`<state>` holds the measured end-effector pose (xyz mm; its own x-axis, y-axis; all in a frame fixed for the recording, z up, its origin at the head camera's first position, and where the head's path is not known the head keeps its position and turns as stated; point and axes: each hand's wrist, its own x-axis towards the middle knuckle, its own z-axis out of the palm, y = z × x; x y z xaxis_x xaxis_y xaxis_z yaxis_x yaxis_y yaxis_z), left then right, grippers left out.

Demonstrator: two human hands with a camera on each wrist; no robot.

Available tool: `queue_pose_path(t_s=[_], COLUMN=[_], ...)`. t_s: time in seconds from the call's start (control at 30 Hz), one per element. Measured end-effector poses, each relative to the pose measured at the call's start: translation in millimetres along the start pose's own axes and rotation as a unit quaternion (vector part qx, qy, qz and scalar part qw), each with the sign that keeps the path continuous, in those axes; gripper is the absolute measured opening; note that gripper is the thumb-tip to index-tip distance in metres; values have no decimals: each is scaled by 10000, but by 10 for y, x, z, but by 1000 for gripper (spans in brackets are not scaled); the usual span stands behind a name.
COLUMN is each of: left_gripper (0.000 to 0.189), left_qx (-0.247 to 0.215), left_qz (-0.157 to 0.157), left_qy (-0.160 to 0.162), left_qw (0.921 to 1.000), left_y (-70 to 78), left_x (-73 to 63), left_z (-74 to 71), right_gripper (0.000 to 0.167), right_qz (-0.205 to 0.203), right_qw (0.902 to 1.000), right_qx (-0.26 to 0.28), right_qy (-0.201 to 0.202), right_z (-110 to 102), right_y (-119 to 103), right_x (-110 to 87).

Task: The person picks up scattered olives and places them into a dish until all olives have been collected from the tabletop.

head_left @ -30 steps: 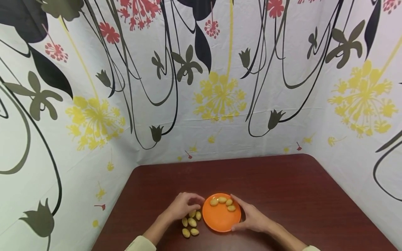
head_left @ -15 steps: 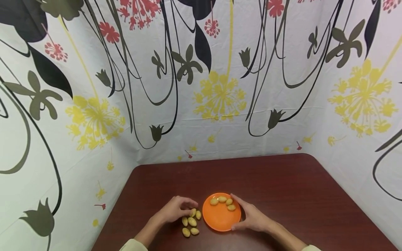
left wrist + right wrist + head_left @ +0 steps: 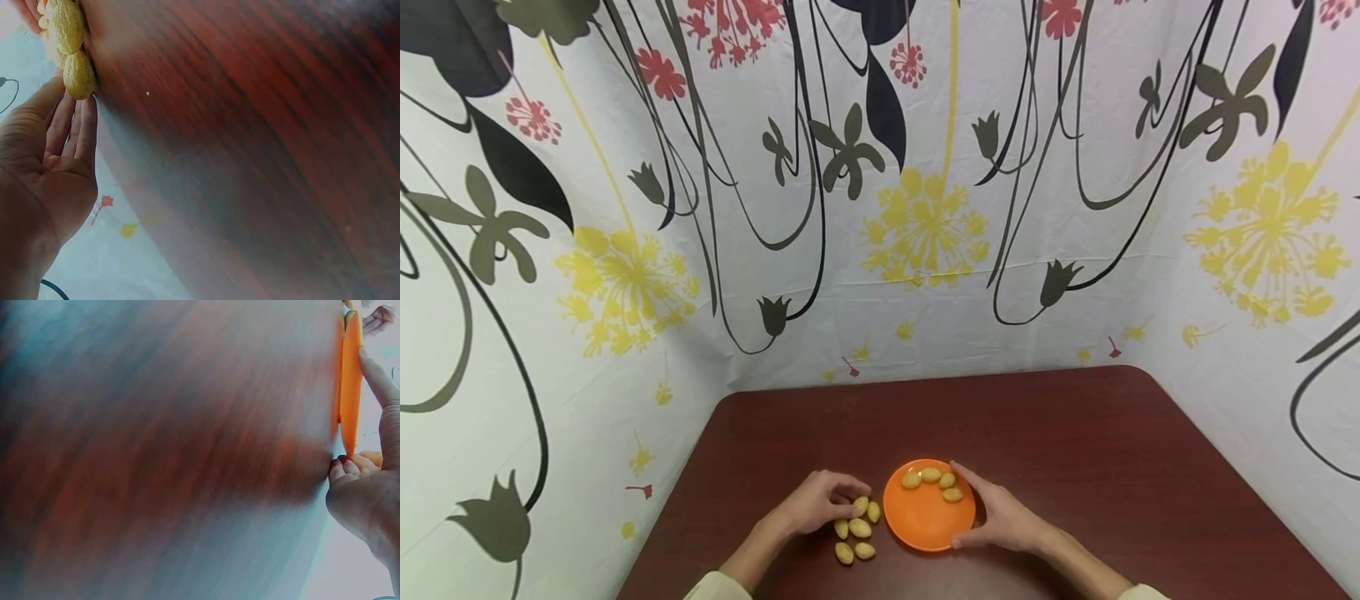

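Observation:
An orange plate bears several yellow, wrinkled oval fruits along its far side. My right hand holds the plate by its right rim, thumb at the near side and a finger at the far side. The right wrist view catches the plate edge-on between the fingers and thumb. To the left, my left hand pinches a wrinkled fruit at the far end of a loose group on the table. In the left wrist view the fingertips reach this fruit, and the thumb tip is hidden behind it.
More of these fruits lie close together between the left hand and the plate. The dark red wooden table ends at a floral-printed white curtain at the back and sides.
My left hand has drawn back from the plate's left edge to the loose fruits and closed its fingers about one. The right hand and plate have stayed in place.

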<state>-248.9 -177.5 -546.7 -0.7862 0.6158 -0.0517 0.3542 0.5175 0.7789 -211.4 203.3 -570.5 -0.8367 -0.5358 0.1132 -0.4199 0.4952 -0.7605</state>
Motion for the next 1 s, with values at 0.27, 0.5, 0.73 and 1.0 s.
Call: queue_pose_path(t_s=[0.27, 0.5, 0.73, 1.0], left_gripper=[29, 29, 28, 27], left_qx=[89, 109, 68, 24], left_qz=[-29, -8, -11, 5], left_qy=[113, 162, 183, 332], left_qw=[9999, 9998, 9998, 9994], left_y=[-6, -17, -16, 27], left_x=[-25, -23, -12, 20], left_z=[8, 4, 14, -4], right_gripper=[115, 116, 116, 115], right_qz=[-64, -130, -122, -30], right_qw=[10000, 9999, 9998, 10000], right_qx=[-2, -58, -94, 11], right_qy=[29, 94, 87, 9], right_z=[10, 18, 16, -1], right_y=[7, -3, 1, -1], right_x=[-14, -22, -18, -10])
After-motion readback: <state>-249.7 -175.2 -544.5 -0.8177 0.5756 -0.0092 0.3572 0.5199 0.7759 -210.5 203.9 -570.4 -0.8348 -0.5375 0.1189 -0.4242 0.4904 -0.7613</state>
